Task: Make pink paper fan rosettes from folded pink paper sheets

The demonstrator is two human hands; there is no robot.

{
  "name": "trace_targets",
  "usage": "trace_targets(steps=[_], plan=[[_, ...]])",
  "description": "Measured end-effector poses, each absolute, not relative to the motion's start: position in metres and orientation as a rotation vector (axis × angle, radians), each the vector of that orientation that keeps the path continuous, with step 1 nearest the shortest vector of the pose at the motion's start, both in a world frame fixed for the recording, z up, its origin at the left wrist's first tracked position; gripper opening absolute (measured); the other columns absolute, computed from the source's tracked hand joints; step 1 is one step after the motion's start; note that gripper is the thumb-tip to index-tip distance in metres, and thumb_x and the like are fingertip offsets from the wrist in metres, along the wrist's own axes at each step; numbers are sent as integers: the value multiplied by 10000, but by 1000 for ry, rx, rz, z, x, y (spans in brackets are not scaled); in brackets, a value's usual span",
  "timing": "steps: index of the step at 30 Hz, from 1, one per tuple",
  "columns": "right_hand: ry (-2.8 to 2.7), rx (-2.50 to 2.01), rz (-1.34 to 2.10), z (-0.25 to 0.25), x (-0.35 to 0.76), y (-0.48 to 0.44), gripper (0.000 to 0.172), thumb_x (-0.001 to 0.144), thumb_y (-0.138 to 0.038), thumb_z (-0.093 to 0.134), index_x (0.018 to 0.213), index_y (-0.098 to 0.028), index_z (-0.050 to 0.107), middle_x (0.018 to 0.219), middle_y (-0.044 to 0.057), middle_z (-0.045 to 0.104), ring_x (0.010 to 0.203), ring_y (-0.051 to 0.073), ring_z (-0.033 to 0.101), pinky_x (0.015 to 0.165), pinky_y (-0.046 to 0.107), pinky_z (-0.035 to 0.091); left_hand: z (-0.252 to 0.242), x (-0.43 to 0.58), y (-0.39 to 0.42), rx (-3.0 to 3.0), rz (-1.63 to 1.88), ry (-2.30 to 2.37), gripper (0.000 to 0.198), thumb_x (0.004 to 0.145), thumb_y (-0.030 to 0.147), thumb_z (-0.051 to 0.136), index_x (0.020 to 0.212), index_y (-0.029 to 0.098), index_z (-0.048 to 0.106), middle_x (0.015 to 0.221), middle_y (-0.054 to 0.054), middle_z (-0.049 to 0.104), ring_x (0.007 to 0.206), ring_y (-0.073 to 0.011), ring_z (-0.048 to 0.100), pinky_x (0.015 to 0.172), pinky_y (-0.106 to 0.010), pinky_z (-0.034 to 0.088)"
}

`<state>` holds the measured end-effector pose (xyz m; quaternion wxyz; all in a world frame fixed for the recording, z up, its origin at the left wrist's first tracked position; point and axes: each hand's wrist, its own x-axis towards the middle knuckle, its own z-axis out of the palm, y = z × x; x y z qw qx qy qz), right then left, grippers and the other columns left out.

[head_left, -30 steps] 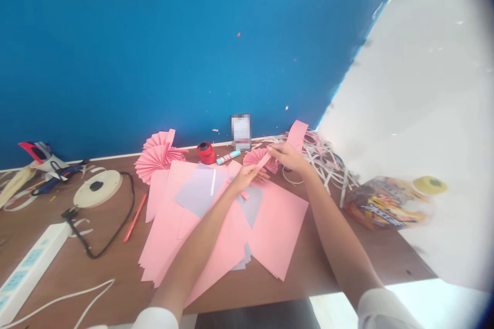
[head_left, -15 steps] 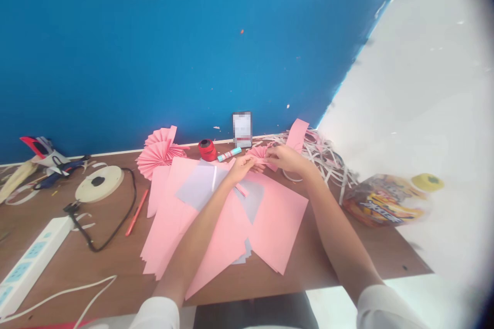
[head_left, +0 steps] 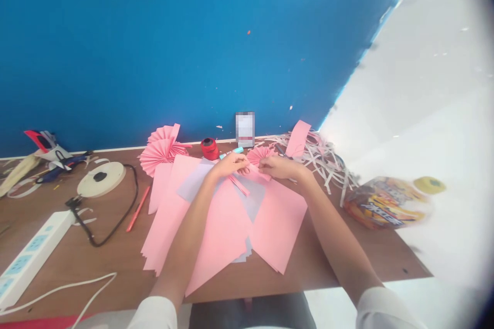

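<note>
My left hand (head_left: 230,164) and my right hand (head_left: 278,167) meet low over a spread of pink paper sheets (head_left: 227,221) on the brown table (head_left: 96,257). Both pinch a folded pink paper strip (head_left: 255,169) between them, fingers closed on it. A small pink strip (head_left: 239,185) lies just below my left hand. A small pleated pink fan (head_left: 259,154) sits right behind the hands.
Two pleated pink fans (head_left: 162,150) lean by the blue wall, with a red tape roll (head_left: 210,148) and a glue stick (head_left: 231,152) beside them. White paper shreds (head_left: 328,159), a snack bag (head_left: 386,206), a white tape reel (head_left: 101,178), a red pen (head_left: 137,208), a power strip (head_left: 31,259).
Both hands came down from a raised position to just above the pink sheets, and the strip went from tilted upward to lying nearly flat between them.
</note>
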<state>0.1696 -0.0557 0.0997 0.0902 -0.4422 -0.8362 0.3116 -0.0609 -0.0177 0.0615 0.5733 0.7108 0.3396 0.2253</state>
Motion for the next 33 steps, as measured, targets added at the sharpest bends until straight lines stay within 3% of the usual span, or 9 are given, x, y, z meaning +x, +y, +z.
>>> trace_targets(steps=[5, 9, 12, 15, 16, 21, 26, 29, 33], plan=[[-2565, -1404, 1213, 87, 157, -58, 224, 796, -241, 536, 581, -179, 545, 560, 23, 622, 503, 121, 524, 498, 249, 341, 63, -63, -21, 1783, 442, 798, 302, 801, 465, 623, 754, 167, 606, 686, -48, 674, 580, -145, 612, 587, -258, 465], [-2561, -1493, 1161, 89, 163, -57, 271, 816, -299, 542, 573, -180, 545, 525, 16, 593, 483, 120, 498, 498, 257, 337, 57, -57, -21, 1939, 482, 864, 322, 814, 461, 592, 672, 176, 550, 600, 8, 576, 537, -111, 506, 514, -215, 336], [-2471, -1674, 896, 95, 178, -52, 313, 882, -321, 480, 617, -182, 574, 630, 54, 653, 567, 148, 571, 552, 266, 382, 53, -51, -24, 1990, 398, 873, 345, 775, 466, 625, 622, 178, 514, 564, 20, 515, 501, -105, 453, 480, -225, 282], [-2289, -2103, 484, 100, 200, -48, 81, 790, -187, 582, 790, -171, 661, 904, 137, 710, 818, 228, 660, 667, 285, 434, 49, -43, -29, 1990, 217, 901, 364, 731, 455, 657, 580, 182, 468, 521, 33, 463, 457, -97, 416, 462, -237, 246], [-2263, -2167, 456, 101, 207, -47, 97, 752, -169, 617, 831, -158, 672, 943, 163, 705, 858, 255, 664, 681, 296, 442, 48, -40, -31, 1995, 166, 915, 365, 717, 443, 666, 573, 183, 455, 508, 40, 442, 450, -94, 405, 462, -239, 235], [-2316, -2286, 967, 103, 223, -48, 222, 750, -328, 663, 647, -132, 641, 697, 116, 685, 623, 194, 647, 557, 256, 437, 49, -37, -32, 2017, -83, 929, 246, 629, 338, 703, 659, 188, 511, 608, 41, 533, 531, -103, 479, 498, -237, 277], [-2335, -2317, 990, 99, 212, -46, 73, 678, -191, 673, 663, -128, 639, 670, 95, 675, 593, 181, 633, 542, 252, 423, 58, -41, -35, 2069, -117, 1020, 313, 548, 267, 732, 788, 213, 538, 670, 53, 539, 560, -112, 465, 500, -242, 288], [-2329, -2347, 893, 106, 214, -47, 75, 668, -198, 644, 681, -124, 644, 696, 125, 674, 639, 218, 643, 568, 282, 423, 66, -38, -40, 2066, -14, 994, 225, 630, 293, 694, 766, 202, 539, 665, 39, 535, 569, -116, 473, 510, -243, 293], [-2235, -2215, 445, 130, 223, -60, 182, 775, -333, 536, 753, -170, 614, 800, 112, 662, 734, 233, 610, 603, 301, 391, 72, -25, -45, 2091, 421, 920, 191, 822, 378, 568, 866, 195, 599, 712, 11, 570, 640, -128, 501, 586, -242, 352]])
